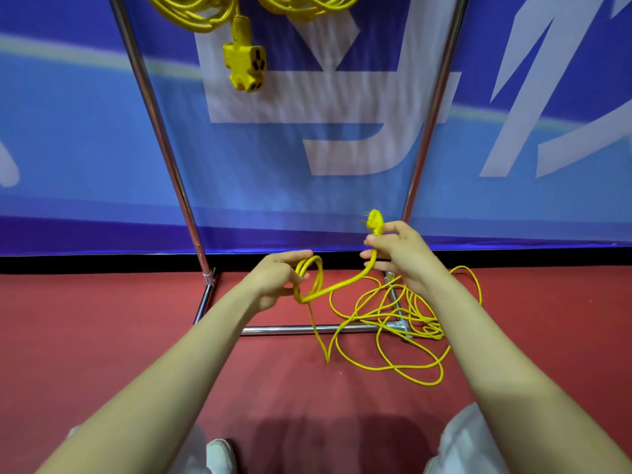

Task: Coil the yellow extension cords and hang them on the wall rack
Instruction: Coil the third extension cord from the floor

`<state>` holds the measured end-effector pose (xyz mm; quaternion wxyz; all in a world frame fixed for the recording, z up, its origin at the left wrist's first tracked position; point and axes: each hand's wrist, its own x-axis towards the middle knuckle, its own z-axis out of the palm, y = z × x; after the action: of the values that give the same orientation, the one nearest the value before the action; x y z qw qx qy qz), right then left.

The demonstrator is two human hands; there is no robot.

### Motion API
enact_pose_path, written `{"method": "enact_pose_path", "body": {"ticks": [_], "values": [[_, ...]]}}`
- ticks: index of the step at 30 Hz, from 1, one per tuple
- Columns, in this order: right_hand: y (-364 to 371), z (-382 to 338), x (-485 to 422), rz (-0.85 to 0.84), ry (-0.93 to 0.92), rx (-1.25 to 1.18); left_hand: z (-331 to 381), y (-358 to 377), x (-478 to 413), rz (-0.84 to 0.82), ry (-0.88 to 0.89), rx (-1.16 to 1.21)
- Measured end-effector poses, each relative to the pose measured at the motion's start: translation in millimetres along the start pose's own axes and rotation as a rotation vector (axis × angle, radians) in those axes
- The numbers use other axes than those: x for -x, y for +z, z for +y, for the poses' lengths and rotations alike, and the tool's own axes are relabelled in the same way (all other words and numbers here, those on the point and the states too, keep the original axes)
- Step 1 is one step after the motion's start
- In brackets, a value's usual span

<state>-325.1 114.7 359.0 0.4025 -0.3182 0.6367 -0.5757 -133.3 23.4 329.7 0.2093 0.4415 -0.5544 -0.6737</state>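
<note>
Behind both grips: blue banner wall (102,131) with white lettering, filling the upper field. Below both grips: red floor (102,336).

A chromed rack (160,131) is stood against the banner. One upright is seen left of the left grip, the other behind the right grip. Its base bars lie on the floor beneath them.

The loose yellow cord (419,325) is heaped in open loops on the floor, below and to the right of the right grip, and is draped over a base bar.

Coiled yellow cords (191,17) are hung high above the left grip, cut off by the top edge. A three-way socket block (244,66) is dangled from them.

Left grip (277,278): fingers curled round a small loop (309,273) of the cord, held clear of the floor.

Right grip (400,254): clamped on the same cord by thumb and fingers just under the plug (375,220). The plug is held above the grip, prongs turned leftward.

A short span of cord is stretched between the two grips.

A white shoe (220,456) is noted far below the left grip, at the bottom edge.
</note>
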Motion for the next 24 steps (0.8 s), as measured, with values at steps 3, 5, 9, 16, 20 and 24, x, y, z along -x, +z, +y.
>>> {"method": "enact_pose_path", "body": {"ticks": [3, 5, 9, 16, 20, 24], "values": [[1.4, -2.7, 0.1, -0.063, 0.022, -0.025, 5.8, 4.7, 1.3, -0.048, 0.077, 0.101], [2.7, -3.9, -1.8, -0.069, 0.016, -0.076, 10.3, 6.3, 1.1, -0.025, 0.106, 0.211], [-2.6, -8.2, -5.0, -0.060, -0.021, -0.229, 11.3, 2.5, -2.5, 0.126, 0.124, 0.413], [9.0, 1.0, 0.7, -0.289, -0.252, 0.707, 11.3, 2.3, -3.2, 0.046, 0.115, 0.544], [20.8, 13.1, 2.4, -0.166, -0.285, 0.790, 19.1, 5.4, 6.9, -0.051, 0.223, 0.408], [25.8, 14.3, 0.4, -0.036, -0.198, 0.429, 12.5, 15.0, 17.2, -0.093, 0.323, 0.066]]}}
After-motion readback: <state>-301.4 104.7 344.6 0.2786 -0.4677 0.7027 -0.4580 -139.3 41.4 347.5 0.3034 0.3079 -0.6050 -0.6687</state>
